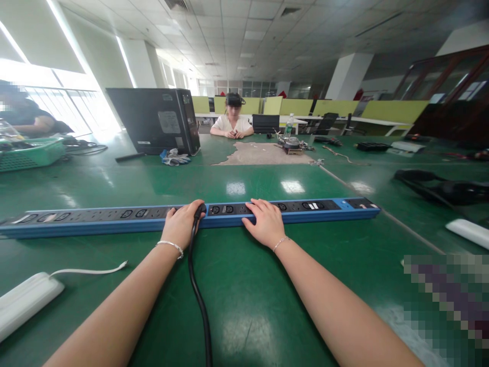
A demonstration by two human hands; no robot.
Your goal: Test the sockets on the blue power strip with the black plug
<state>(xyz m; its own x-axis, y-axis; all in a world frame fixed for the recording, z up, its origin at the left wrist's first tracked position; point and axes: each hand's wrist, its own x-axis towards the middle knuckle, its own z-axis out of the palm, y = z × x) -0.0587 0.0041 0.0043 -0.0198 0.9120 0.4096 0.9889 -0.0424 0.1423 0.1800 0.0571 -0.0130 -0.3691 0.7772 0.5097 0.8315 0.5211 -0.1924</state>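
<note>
A long blue power strip (240, 220) with black sockets on top lies across the green table in front of me. At its middle, my left hand (181, 224) is closed round the black plug (199, 210) of a cable; the fingertips are partly hidden. From that plug the black cable (194, 285) runs down toward me. Right of it, my right hand (265, 221) grips the strip, thumb against the front side and fingers over the top. Each wrist wears a thin bracelet.
At left lie a white power strip (30, 300) with its cord and a green basket (34, 153). A black computer case (153, 122) stands behind, gloves (174, 157) beside it. One person (232, 122) sits opposite, another (26, 114) at far left. Black gear (439, 186) lies right.
</note>
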